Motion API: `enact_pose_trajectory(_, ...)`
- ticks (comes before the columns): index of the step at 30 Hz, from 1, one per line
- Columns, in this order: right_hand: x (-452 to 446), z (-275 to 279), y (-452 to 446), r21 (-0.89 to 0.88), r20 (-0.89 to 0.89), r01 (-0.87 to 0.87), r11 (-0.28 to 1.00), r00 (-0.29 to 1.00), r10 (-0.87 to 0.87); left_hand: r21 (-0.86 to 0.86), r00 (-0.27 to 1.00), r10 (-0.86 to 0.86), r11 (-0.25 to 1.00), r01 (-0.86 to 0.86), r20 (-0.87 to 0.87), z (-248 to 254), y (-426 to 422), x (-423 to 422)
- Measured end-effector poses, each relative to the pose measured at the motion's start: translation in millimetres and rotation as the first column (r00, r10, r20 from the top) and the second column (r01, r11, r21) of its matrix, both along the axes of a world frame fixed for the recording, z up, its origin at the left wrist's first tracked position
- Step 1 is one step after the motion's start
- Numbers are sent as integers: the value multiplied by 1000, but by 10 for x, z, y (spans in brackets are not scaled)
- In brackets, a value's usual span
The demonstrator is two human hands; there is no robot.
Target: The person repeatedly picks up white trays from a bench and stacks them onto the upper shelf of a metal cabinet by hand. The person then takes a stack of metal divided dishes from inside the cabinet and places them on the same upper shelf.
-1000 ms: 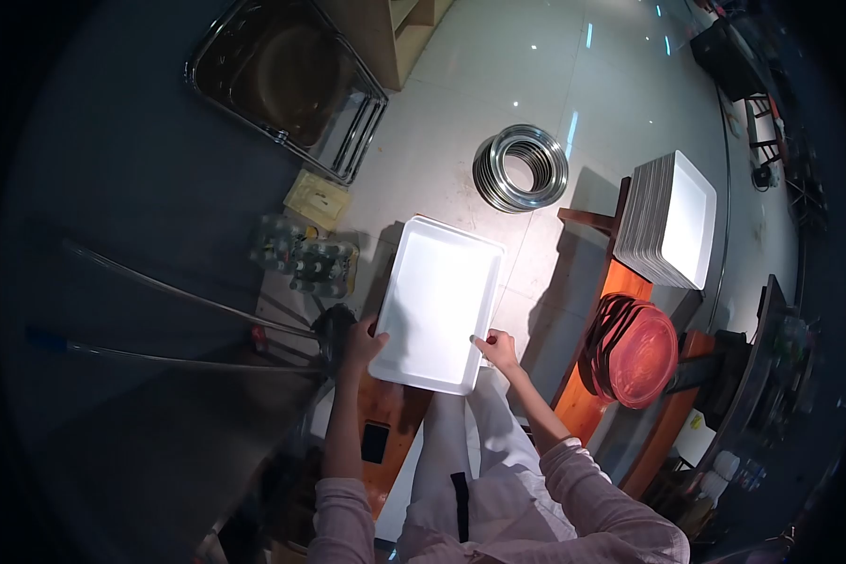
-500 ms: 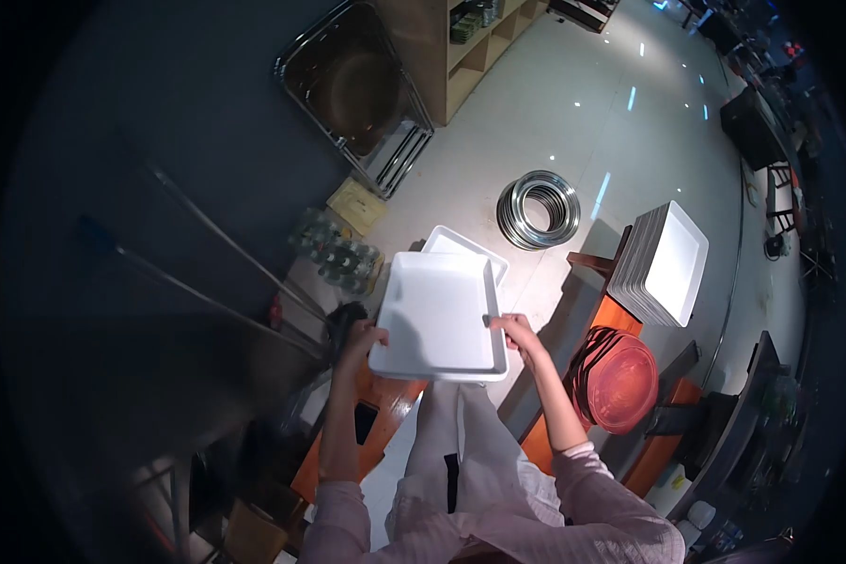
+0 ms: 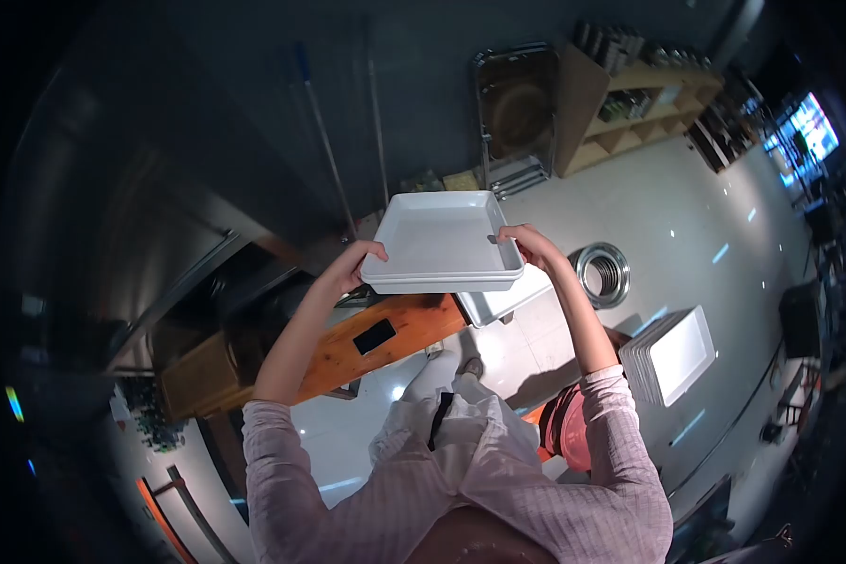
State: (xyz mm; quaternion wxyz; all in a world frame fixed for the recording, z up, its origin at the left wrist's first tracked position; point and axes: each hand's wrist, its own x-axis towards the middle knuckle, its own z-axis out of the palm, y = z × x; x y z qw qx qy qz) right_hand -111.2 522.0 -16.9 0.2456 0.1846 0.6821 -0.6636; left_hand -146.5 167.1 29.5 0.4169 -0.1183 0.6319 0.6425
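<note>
A shallow white rectangular tray (image 3: 442,235) is held out in front of me, with a double rim along its near side that looks like two trays nested together. My left hand (image 3: 359,263) grips the left edge, thumb over the rim. On the opposite edge, my right hand (image 3: 528,244) is closed in the same way, its fingers partly hidden underneath. Below and behind them, another white tray (image 3: 509,303) rests at the end of the orange wooden bench (image 3: 414,324), partly covered by the held trays.
A black phone (image 3: 375,336) lies on the bench. To the right are a stack of white trays (image 3: 677,362), round red lids or boards (image 3: 573,432) and stacked metal rings (image 3: 603,274) on the floor. A wooden shelf (image 3: 611,141) and a folded table (image 3: 517,113) stand at the back.
My view has turned left, so the floor items appear farther right and more of the bench shows. The trays are still in both hands, raised higher in view with my arms more extended.
</note>
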Motion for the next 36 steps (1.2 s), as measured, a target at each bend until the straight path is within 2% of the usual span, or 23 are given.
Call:
enact_pose_trajectory(3, -81, 389, -510, 125, -143, -123, 984, 980, 140, 21, 991, 126, 992, -125, -42, 178, -549, 273)
enact_pose_trajectory(5, -96, 584, -863, 112, -160, -211, 971, 961, 227, 58, 970, 235, 971, -231, -69, 520, -849, 630)
enact_pose_trajectory(9, 16, 1044, -1659, 99, -175, -382, 919, 902, 394, 136, 908, 357, 933, -334, -219, 855, -1523, 1322)
enact_pose_trajectory(12, 154, 1367, -2421, 58, -222, -450, 891, 865, 451, 61, 801, 537, 838, -542, -264, 986, -2090, 1773)
enact_pose_trajectory(15, 318, 1570, -3217, 113, -333, -517, 849, 785, 523, 19, 735, 578, 790, -612, -354, 1070, -2721, 2241)
enact_pose_trajectory(17, 479, 1692, -3773, 125, -389, -503, 855, 768, 509, 30, 616, 682, 679, -733, -395, 1107, -3092, 2556)
enact_pose_trajectory(19, 576, 1675, -4388, 117, -432, -499, 859, 753, 496, 74, 543, 704, 639, -766, -458, 1145, -3544, 2870)
enact_pose_trajectory(22, 685, 1746, -5151, 79, -576, -582, 809, 636, 514, 119, 419, 759, 538, -834, -498, 1397, -3984, 3304)
enact_pose_trajectory(25, 858, 2019, -5789, 115, -512, -687, 717, 577, 636, 138, 335, 760, 483, -865, -557, 1492, -4531, 3680)
enact_pose_trajectory(27, 966, 2115, -6216, 99, -535, -742, 663, 522, 664, 116, 270, 748, 419, -900, -606, 1587, -4775, 3888)
enact_pose_trajectory(29, 1003, 2207, -6566, 52, -566, -804, 593, 465, 681, 164, 209, 784, 366, -916, -584, 1570, -5050, 4020)
enact_pose_trajectory(31, 1052, 2267, -6939, 114, -557, -816, 567, 420, 716, 179, 154, 799, 310, -934, -581, 1632, -5251, 4171)
enact_pose_trajectory(36, 1299, 2436, -7790, 117, -636, -827, 549, 363, 681, 189, 55, 780, 218, -957, -623, 1775, -5816, 4443)
